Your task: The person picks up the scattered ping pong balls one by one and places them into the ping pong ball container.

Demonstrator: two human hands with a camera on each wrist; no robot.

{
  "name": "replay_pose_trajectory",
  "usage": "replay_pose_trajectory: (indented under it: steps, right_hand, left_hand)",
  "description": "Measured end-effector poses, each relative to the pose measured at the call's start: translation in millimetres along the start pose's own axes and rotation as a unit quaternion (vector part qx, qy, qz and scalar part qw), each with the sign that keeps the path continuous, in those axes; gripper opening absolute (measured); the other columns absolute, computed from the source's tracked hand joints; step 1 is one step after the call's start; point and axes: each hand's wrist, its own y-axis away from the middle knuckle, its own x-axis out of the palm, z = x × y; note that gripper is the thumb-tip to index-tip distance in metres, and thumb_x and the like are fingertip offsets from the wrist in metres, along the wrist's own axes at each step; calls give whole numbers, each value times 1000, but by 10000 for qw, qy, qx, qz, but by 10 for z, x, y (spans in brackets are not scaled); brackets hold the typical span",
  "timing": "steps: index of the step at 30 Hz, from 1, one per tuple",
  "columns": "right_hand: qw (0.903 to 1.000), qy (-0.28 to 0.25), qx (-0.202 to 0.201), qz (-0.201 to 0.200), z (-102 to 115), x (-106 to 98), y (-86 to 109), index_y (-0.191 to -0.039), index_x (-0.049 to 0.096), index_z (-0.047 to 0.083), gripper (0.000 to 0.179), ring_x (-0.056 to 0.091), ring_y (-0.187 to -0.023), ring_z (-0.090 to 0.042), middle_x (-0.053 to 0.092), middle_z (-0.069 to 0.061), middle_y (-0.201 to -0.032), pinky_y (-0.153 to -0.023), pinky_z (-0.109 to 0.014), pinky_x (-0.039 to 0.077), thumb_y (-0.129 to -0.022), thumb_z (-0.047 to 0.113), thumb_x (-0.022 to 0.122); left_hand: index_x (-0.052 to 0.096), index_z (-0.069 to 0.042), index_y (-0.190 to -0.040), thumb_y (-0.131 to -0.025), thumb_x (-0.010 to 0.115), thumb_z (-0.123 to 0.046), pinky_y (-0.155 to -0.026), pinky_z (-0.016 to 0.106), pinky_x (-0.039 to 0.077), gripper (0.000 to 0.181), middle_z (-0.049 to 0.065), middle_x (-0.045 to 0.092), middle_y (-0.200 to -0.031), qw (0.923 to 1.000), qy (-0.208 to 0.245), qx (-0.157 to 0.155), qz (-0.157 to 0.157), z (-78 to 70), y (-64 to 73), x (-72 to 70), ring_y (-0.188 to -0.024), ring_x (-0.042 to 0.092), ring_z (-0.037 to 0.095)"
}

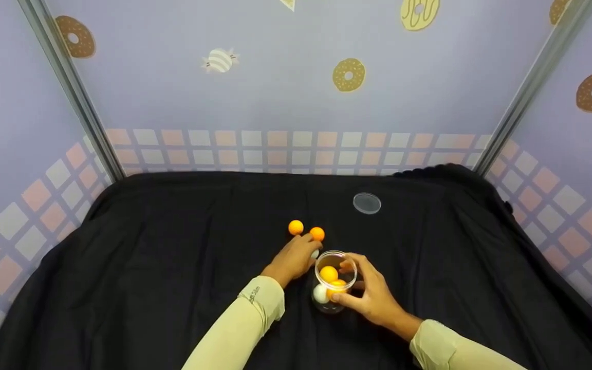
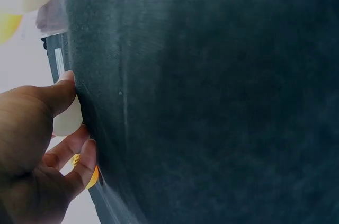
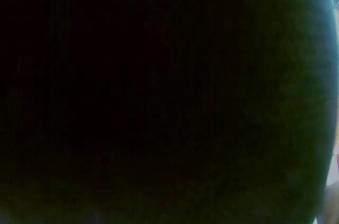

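My right hand [image 1: 374, 295] grips a clear plastic jar [image 1: 350, 277] by its right side, thumb in front and fingers behind. Inside the upright, lidless jar lie several balls: orange balls [image 1: 329, 274] and a white ball [image 1: 320, 294]. Left of the jar, my left hand [image 1: 292, 258] reaches down to the cloth and pinches another white ball [image 2: 69, 119] between thumb and fingers, as the left wrist view shows. Just beyond those fingers sit two orange balls, the nearer ball [image 1: 317, 234] and a second ball [image 1: 296, 227]. Nearly all of the right wrist view is dark.
A round clear lid [image 1: 367, 203] lies flat farther back, to the right of the loose balls. Black cloth [image 1: 172, 267] with folds covers the table. Patterned panels [image 1: 285, 92] stand behind it and along both sides, joined by metal posts.
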Motion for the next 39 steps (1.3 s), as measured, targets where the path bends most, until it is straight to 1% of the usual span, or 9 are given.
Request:
replay_pose_trajectory:
  steps: [5,10,12,16,22,26,31,35,39]
  right_hand:
    - [10000,-14,39,-12,-12,-4,1,-144,48,18,78,64,-113,-34,62,-13,-125,-76,-32,63,-78,25,90]
    - [10000,-22,22,-12,-19,7,12,-144,48,15,79,64,-112,-33,62,-13,-124,-75,-32,63,-78,24,90]
    - [10000,-18,-3,-7,-17,8,13,-144,48,13,78,63,-112,-34,62,-13,-124,-75,-33,63,-78,24,89]
    - [10000,-30,-14,17,-18,9,6,-144,48,15,78,63,-113,-34,62,-13,-124,-76,-33,63,-78,24,89]
    - [10000,-4,-68,-21,-12,12,2,-144,48,12,78,63,-112,-32,62,-13,-124,-75,-33,63,-78,25,89]
    - [10000,11,-41,-3,-17,15,5,-144,48,16,78,63,-113,-32,62,-13,-125,-75,-32,63,-79,26,89]
    - [10000,-20,-38,20,-17,9,4,-144,48,18,79,63,-113,-33,62,-14,-125,-75,-32,63,-78,25,89]
    - [10000,19,-88,20,-16,-3,4,-144,47,13,78,64,-112,-33,62,-14,-125,-75,-32,63,-78,22,89]
    - [9999,47,-116,-3,-24,-2,8,-143,48,10,79,64,-112,-32,62,-13,-124,-75,-32,63,-78,22,90]
  left_hand:
    - [69,-17,-123,-96,70,-15,-105,39,50,27,5,65,-124,10000,13,25,-41,8,7,5,-112,61,26]
    - [69,-17,-122,-96,71,-17,-105,39,50,27,5,64,-124,10000,45,25,-47,7,35,9,-111,60,26]
    - [69,-16,-122,-95,72,-19,-104,40,50,27,5,63,-124,9999,86,48,-58,13,55,-3,-111,60,26]
    - [69,-14,-121,-93,75,-19,-101,41,50,29,6,63,-120,9994,269,127,-179,39,100,-58,-110,60,28]
    - [67,-9,-120,-92,76,-18,-95,43,52,31,9,63,-111,9963,461,370,-625,88,157,-226,-102,61,29]
    - [67,-8,-121,-93,76,-18,-93,44,53,31,9,64,-111,9931,642,518,-839,72,206,-375,-101,61,29]
    - [67,-11,-124,-96,73,-21,-93,42,53,31,7,64,-116,9895,849,622,-993,-26,268,-579,-105,60,27]
    - [67,-14,-126,-97,70,-23,-95,41,53,30,5,64,-120,9871,990,664,-1066,-136,311,-719,-105,60,27]
    - [67,-14,-125,-97,70,-21,-93,41,53,30,5,64,-120,9828,1106,784,-1254,-270,362,-829,-104,60,27]
